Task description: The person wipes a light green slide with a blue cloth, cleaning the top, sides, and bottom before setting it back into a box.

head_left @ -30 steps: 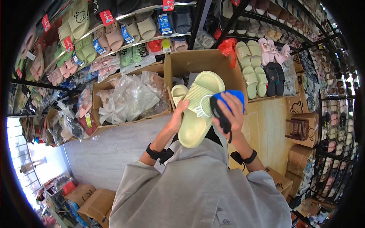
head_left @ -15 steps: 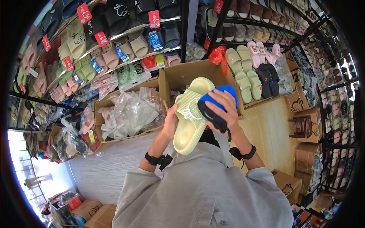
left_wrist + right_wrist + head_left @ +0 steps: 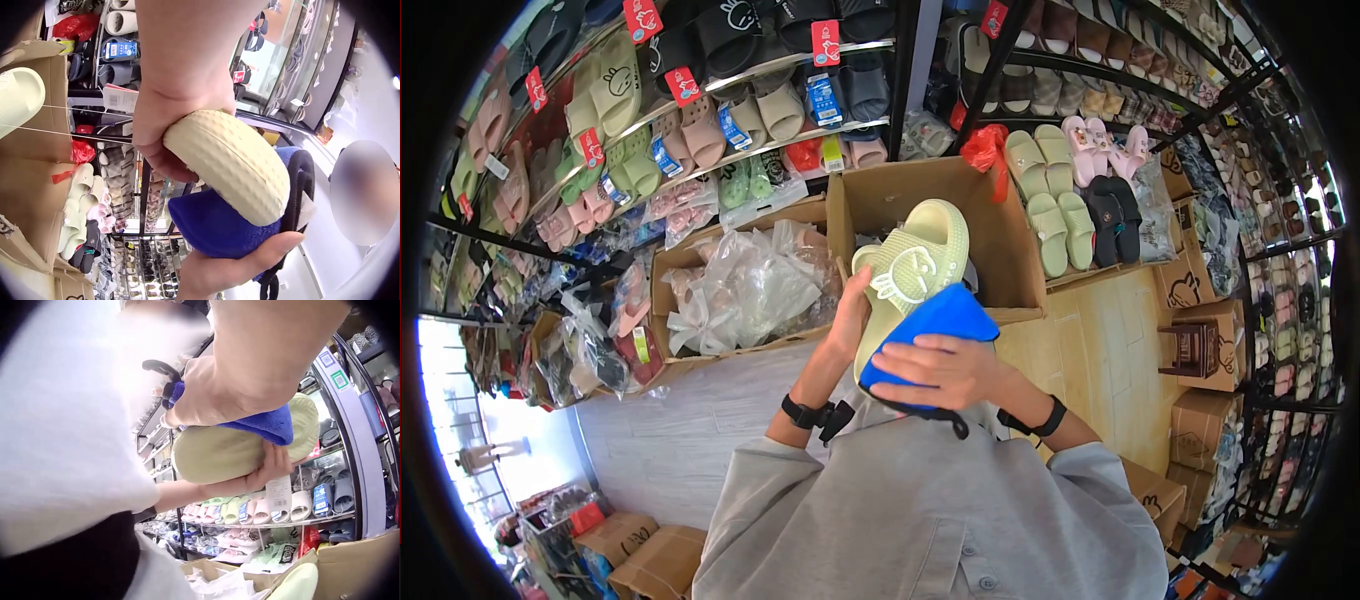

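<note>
My left hand [image 3: 850, 318] grips a pale yellow-green slide slipper [image 3: 920, 250] by its side, its toe end pointing away from me. A white rabbit outline marks its textured strap. Over the heel end, my right hand [image 3: 940, 372] holds a blue cloth [image 3: 945, 315] with black edging and a strap, fingers spread across it. From the left wrist, the right thumb [image 3: 269, 253] shows beneath the cloth, which lies against the slipper. A white tag [image 3: 279, 494] hangs by the slipper in the right wrist view. The cloth hides most of the footbed.
An open cardboard box [image 3: 1010, 260] stands ahead, with another pale slipper [image 3: 22, 100] in it. To its left, a box holds plastic-bagged goods [image 3: 750, 280]. Green slides [image 3: 1060, 230] and black slides [image 3: 1115, 220] sit to the right. Shelves of footwear surround me.
My right hand has moved the blue cloth from the strap's right side down and left over the heel end, its fingers now across the cloth. My left hand keeps its grip on the slipper.
</note>
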{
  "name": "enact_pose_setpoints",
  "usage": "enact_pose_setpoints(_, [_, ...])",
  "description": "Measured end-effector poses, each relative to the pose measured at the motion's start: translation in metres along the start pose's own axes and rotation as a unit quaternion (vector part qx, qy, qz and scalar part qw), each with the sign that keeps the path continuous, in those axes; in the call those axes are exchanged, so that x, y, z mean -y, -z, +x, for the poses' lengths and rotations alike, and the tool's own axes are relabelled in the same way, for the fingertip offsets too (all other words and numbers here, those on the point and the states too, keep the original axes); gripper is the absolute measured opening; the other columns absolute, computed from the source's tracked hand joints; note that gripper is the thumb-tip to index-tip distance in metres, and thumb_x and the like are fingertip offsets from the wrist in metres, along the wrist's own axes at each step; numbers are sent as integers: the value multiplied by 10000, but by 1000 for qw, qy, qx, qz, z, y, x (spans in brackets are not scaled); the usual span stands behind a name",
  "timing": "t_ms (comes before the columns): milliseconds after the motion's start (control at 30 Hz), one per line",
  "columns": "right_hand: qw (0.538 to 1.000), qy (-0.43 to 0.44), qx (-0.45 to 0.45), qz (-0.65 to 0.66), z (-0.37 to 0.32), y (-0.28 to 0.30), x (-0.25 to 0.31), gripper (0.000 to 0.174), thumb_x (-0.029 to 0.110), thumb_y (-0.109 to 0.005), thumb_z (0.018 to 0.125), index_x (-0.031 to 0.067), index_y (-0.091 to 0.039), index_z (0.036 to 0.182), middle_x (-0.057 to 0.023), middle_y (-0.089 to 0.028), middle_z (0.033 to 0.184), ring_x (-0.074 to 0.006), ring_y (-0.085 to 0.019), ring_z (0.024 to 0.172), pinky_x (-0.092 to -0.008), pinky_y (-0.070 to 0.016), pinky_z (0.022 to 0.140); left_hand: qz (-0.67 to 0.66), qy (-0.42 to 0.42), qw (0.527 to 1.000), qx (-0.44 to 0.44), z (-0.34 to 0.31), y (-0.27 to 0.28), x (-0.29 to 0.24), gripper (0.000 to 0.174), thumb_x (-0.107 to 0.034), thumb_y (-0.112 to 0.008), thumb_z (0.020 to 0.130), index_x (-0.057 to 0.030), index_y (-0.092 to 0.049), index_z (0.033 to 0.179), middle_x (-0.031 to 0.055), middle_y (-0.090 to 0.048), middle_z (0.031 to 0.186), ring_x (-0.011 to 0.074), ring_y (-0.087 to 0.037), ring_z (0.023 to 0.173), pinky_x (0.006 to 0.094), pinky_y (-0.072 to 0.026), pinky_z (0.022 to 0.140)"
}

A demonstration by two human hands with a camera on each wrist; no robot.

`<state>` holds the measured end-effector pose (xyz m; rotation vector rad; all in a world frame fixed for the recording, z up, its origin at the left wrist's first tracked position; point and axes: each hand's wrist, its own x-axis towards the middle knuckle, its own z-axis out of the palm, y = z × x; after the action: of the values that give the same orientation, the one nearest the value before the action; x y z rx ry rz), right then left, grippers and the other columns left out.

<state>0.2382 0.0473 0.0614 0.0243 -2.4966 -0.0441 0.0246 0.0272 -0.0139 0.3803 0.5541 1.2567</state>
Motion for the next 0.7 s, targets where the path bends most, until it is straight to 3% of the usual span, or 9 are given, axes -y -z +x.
enact_pose_setpoints(233, [981, -176, -80, -7, 4, 21, -29, 481, 443, -789, 960, 241, -743, 1394, -36, -716, 1443, -225, -651, 1349, -461, -435, 1173, 26, 8, 999, 24, -8, -6, -8, 781, -572, -584, 1060, -20, -471, 1601, 176, -606, 1552, 310, -615, 1396, 474, -462, 1230])
enact_pose_setpoints(367, [992, -115, -43, -9, 10, 12, 2, 444, 455, -738, 1014, 239, -739, 1402, -32, -699, 1465, -227, -645, 1368, -443, -439, 1180, 33, -36, 999, 14, 0, -20, -9, 745, -572, -535, 1088, -12, -496, 1579, 164, -631, 1520, 293, -623, 1384, 452, -474, 1214])
enact_pose_setpoints(467, [1000, 12, 14, 2, 11, 2, 24, 387, 240, -631, 1049, 201, -717, 1424, -46, -684, 1480, -217, -636, 1381, -388, -469, 1167, 28, -31, 999, -31, 6, -14, -1, 733, -565, -541, 1089, -12, -510, 1568, 154, -645, 1502, 274, -637, 1356, 436, -482, 1196])
enact_pose_setpoints(567, [995, 88, 37, -15, 11, 2, 24, 417, 196, -607, 1033, 188, -706, 1438, -52, -677, 1486, -219, -641, 1376, -375, -478, 1163, 34, -40, 998, -47, 6, -19, 0, 723, -558, -554, 1085, -15, -516, 1561, 143, -642, 1503, 261, -636, 1348, 423, -478, 1192])
enact_pose_setpoints(667, [998, 50, 30, 12, 5, 14, 0, 410, 259, -629, 1046, 191, -705, 1444, -49, -674, 1489, -212, -651, 1362, -379, -482, 1159, 35, -33, 998, -38, 5, -17, 0, 726, -562, -559, 1079, -21, -517, 1560, 139, -635, 1514, 266, -629, 1360, 427, -471, 1200])
enact_pose_setpoints(700, [999, 3, -18, 34, 2, 13, -9, 422, 342, -678, 1039, 207, -714, 1437, -41, -680, 1484, -201, -653, 1357, -374, -486, 1149, 32, -29, 999, -30, 5, -16, -1, 727, -563, -561, 1076, -23, -517, 1561, 138, -632, 1518, 268, -626, 1364, 429, -468, 1203])
